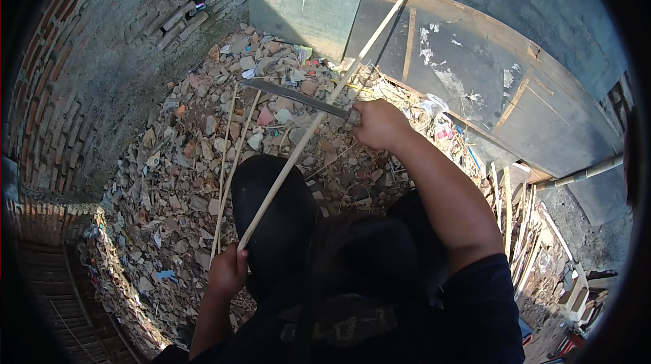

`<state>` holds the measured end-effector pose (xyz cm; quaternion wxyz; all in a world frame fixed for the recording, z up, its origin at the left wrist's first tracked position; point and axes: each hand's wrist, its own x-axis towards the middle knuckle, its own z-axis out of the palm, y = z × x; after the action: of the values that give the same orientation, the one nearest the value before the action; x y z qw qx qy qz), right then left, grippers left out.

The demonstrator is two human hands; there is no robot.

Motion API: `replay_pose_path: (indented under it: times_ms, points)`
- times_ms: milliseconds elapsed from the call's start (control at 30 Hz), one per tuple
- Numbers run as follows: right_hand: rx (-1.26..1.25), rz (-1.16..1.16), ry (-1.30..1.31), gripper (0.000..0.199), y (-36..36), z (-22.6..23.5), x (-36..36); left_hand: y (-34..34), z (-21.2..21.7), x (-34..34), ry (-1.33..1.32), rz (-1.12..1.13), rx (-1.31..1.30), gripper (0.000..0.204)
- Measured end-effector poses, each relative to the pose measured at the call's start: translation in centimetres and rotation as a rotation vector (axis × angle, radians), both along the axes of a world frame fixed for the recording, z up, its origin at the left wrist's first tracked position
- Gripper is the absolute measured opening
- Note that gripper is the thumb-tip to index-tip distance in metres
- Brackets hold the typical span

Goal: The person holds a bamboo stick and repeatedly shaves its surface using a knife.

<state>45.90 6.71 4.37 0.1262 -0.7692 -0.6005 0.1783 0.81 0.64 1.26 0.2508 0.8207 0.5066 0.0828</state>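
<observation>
My left hand (pixel 228 269) is closed round the near end of a long pale bamboo strip (pixel 296 154). The strip slants up and away to the right, passing over my dark-clad knee (pixel 271 188). My right hand (pixel 381 125) grips the handle of a machete (pixel 298 97), whose dark blade points left and crosses the strip near its middle. Whether the blade touches the strip or only lies over it, I cannot tell. Two thinner bamboo strips (pixel 235 163) lie to the left of my knee.
Broken brick and stone rubble (pixel 183 154) covers the ground. An old brick wall (pixel 102 72) rises at left. Behind stand a blue-green panel (pixel 305 5) and a leaning dark board (pixel 461 59). More bamboo strips (pixel 525 242) lie at right, near a bamboo pole (pixel 583 173).
</observation>
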Motion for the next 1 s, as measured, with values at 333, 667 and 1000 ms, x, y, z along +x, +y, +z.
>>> replay_pose_path:
  times_ms: [333,667,1000]
  points:
    - [0.008,0.008,0.033,0.034,0.9,-1.1,1.3,0.2,-1.4,-0.5,0.024,0.037,-0.004,0.028]
    - [0.022,0.216,-0.107,0.031,-0.5,2.4,-1.9,0.1,-2.3,-1.1,0.06,0.029,0.072,0.029]
    - [-0.004,0.119,-0.08,0.031,-0.1,1.1,-0.8,-0.2,-0.7,-0.8,0.135,0.02,0.096,0.027]
